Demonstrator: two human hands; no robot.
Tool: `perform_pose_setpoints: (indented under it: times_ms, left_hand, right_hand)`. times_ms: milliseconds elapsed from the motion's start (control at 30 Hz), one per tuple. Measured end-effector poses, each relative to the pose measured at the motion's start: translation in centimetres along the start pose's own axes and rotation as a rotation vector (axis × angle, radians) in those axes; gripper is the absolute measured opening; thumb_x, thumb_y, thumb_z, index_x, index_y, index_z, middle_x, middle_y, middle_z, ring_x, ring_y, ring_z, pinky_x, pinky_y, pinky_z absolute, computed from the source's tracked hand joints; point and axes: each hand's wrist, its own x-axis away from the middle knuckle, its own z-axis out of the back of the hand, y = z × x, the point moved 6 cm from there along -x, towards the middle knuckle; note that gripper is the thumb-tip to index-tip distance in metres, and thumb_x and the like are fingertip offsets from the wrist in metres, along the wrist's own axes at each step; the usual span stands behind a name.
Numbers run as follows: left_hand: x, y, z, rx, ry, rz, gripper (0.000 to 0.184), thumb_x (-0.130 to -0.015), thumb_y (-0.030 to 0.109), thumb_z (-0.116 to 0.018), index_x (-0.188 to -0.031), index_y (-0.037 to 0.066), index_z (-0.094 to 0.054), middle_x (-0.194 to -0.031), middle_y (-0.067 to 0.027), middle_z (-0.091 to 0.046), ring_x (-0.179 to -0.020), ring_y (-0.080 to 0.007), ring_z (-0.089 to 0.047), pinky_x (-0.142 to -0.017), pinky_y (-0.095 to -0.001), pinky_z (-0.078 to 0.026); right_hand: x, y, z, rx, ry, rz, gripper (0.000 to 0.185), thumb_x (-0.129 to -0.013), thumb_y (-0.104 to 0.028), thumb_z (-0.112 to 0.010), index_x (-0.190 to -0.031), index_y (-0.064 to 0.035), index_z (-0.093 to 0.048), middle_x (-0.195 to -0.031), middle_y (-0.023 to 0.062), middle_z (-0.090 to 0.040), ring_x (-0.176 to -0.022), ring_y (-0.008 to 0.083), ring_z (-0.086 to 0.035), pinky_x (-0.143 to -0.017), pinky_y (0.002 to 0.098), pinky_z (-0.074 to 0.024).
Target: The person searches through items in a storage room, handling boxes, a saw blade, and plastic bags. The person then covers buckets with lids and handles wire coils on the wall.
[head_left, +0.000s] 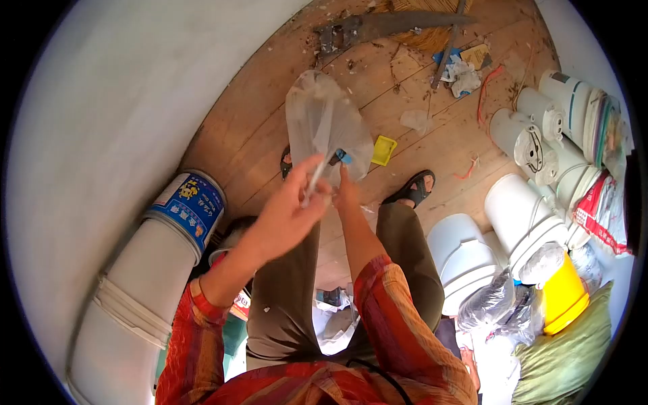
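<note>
A clear plastic bag point(312, 101) hangs in front of me, its body spread out above the wooden floor. My left hand point(293, 209) is closed at the near end of the bag, gripping a whitish twisted strip of its plastic. Close beside it, my right hand point(347, 192) is closed on the bag's gathered edge; its fingers are partly hidden. A small blue and black item point(339, 156) shows at the bag's lower part, just beyond my fingers. Whether it lies inside the bag I cannot tell.
White buckets point(460, 253) line the right side, with a yellow bucket point(565, 293) and a green sack point(567, 351) nearer. A blue-labelled bucket point(192, 202) stands left. A yellow tray point(384, 150), a saw point(398, 23) and scraps lie on the floor.
</note>
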Motion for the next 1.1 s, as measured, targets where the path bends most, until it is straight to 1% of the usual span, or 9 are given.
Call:
perform_pose_setpoints:
  times_ms: [133, 367, 433, 567, 667, 733, 833, 1033, 1100]
  left_hand:
    - [4.3, 1.6, -2.6, -0.095, -0.076, 0.044, 0.047, -0.083, 0.003, -0.049, -0.128, 0.009, -0.037, -0.097, -0.0014, -0.046, -0.08, -0.0062, -0.04, -0.071, -0.0189, -0.036]
    - [11.0, 4.7, -2.5, 0.015, 0.123, -0.02, 0.04, -0.084, -0.001, -0.048, -0.123, 0.005, -0.043, -0.093, 0.0012, -0.042, -0.078, -0.005, -0.038, -0.069, -0.0169, -0.034]
    - [13.2, 4.8, -3.3, 0.027, 0.132, 0.036, 0.036, -0.085, 0.002, -0.048, -0.121, 0.005, -0.044, -0.093, 0.0011, -0.042, -0.078, -0.0053, -0.038, -0.069, -0.0175, -0.034]
    - [17.3, 5.1, -4.4, -0.118, 0.213, 0.048, 0.04, -0.082, -0.004, -0.049, -0.12, 0.007, -0.045, -0.086, 0.0022, -0.043, -0.069, -0.0035, -0.04, -0.06, -0.0149, -0.034]
    - [20.1, 5.1, -6.6, -0.003, 0.225, 0.072, 0.036, -0.083, -0.002, -0.051, -0.118, 0.005, -0.047, -0.081, 0.004, -0.041, -0.067, -0.0026, -0.038, -0.058, -0.0145, -0.032]
    - [21.6, 5.6, -7.6, 0.059, 0.225, 0.104, 0.033, -0.084, 0.0, -0.052, -0.116, 0.006, -0.049, -0.08, 0.0053, -0.04, -0.065, -0.0013, -0.036, -0.058, -0.0135, -0.031]
    - [23.6, 5.6, -8.0, 0.028, 0.229, 0.105, 0.032, -0.084, -0.001, -0.052, -0.115, 0.007, -0.05, -0.08, 0.0063, -0.039, -0.064, -0.0005, -0.035, -0.056, -0.0132, -0.031]
    - [25.4, 5.8, -9.6, 0.052, 0.19, 0.137, 0.033, -0.083, -0.003, -0.051, -0.114, 0.01, -0.052, -0.08, 0.0076, -0.04, -0.06, 0.0013, -0.034, -0.053, -0.0132, -0.028]
    - [25.2, 5.1, -9.3, 0.068, 0.2, 0.109, 0.034, -0.083, -0.004, -0.05, -0.114, 0.01, -0.052, -0.081, 0.0076, -0.039, -0.06, 0.0016, -0.033, -0.052, -0.013, -0.027]
  right_hand:
    - [1.0, -1.5, -1.3, -0.15, -0.386, 0.19, 0.04, -0.079, -0.027, -0.059, -0.107, -0.0002, -0.049, -0.088, 0.0106, -0.051, -0.08, 0.0215, -0.05, -0.065, 0.0341, -0.0429]
    - [2.2, -1.2, 10.2, 0.454, -0.036, 0.303, 0.01, -0.081, -0.014, -0.049, -0.086, -0.0061, -0.05, -0.072, 0.0032, -0.05, -0.058, 0.0141, -0.047, -0.051, 0.0265, -0.0403]
    - [5.9, -2.9, 13.2, 0.02, -0.105, 0.279, 0.008, -0.083, -0.01, -0.045, -0.087, -0.008, -0.051, -0.066, 0.0023, -0.049, -0.052, 0.0148, -0.046, -0.047, 0.025, -0.0394]
    - [13.1, -6.7, 15.3, -0.221, -0.26, 0.253, 0.01, -0.083, -0.007, -0.044, -0.088, -0.0063, -0.052, -0.07, 0.0018, -0.049, -0.056, 0.0117, -0.043, -0.052, 0.027, -0.0399]
    - [16.3, -8.1, 15.6, 0.067, -0.327, 0.386, 0.016, -0.084, -0.008, -0.046, -0.099, -0.0069, -0.051, -0.08, 0.0057, -0.05, -0.066, 0.0149, -0.046, -0.06, 0.0288, -0.042]
    - [23.5, -12.1, 15.0, 0.618, 0.029, 1.225, 0.035, -0.08, -0.012, -0.056, -0.113, -0.0063, -0.045, -0.101, 0.0122, -0.047, -0.084, 0.0232, -0.049, -0.075, 0.0362, -0.0421]
    - [28.9, -12.6, 13.0, 1.074, 0.071, 1.557, 0.056, -0.074, -0.016, -0.063, -0.123, -0.0066, -0.038, -0.121, 0.0166, -0.037, -0.103, 0.0322, -0.043, -0.09, 0.0429, -0.0339]
    - [24.6, -12.4, 14.4, 1.482, 0.084, 1.456, 0.063, -0.067, 0.0, -0.059, -0.125, -0.0093, -0.037, -0.129, 0.017, -0.032, -0.109, 0.0366, -0.041, -0.09, 0.0408, -0.0361]
    - [23.9, -12.9, 14.8, 1.341, -0.182, 1.273, 0.063, -0.068, 0.005, -0.05, -0.127, -0.0105, -0.036, -0.127, 0.0162, -0.035, -0.101, 0.0371, -0.048, -0.084, 0.0404, -0.0418]
